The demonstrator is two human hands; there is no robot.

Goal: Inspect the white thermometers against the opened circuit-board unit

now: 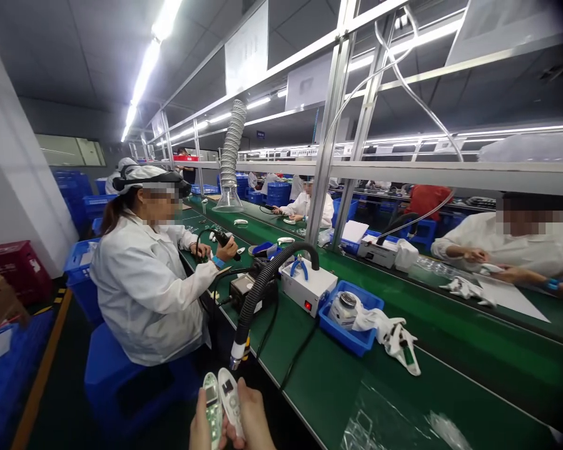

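Note:
At the bottom of the head view, my left hand (199, 420) is closed on an oval casing half with a circuit board (213, 406), its pale green inside facing me. My right hand (255, 414) grips a white casing half (230, 400) with a small dark window and round shapes on it. The two halves are side by side, close together, tilted upright. Just above them hangs the nozzle (237, 351) of a black flexible hose (258, 294). Some of my fingers are hidden behind the halves.
The hose arches from a white box (308, 286) with a red switch. Beside it stand a blue tray (349, 340) and white gloves (401, 344). Plastic bags (385, 419) lie on the green bench (304, 375). A co-worker (150, 275) sits left, another person (520, 250) across.

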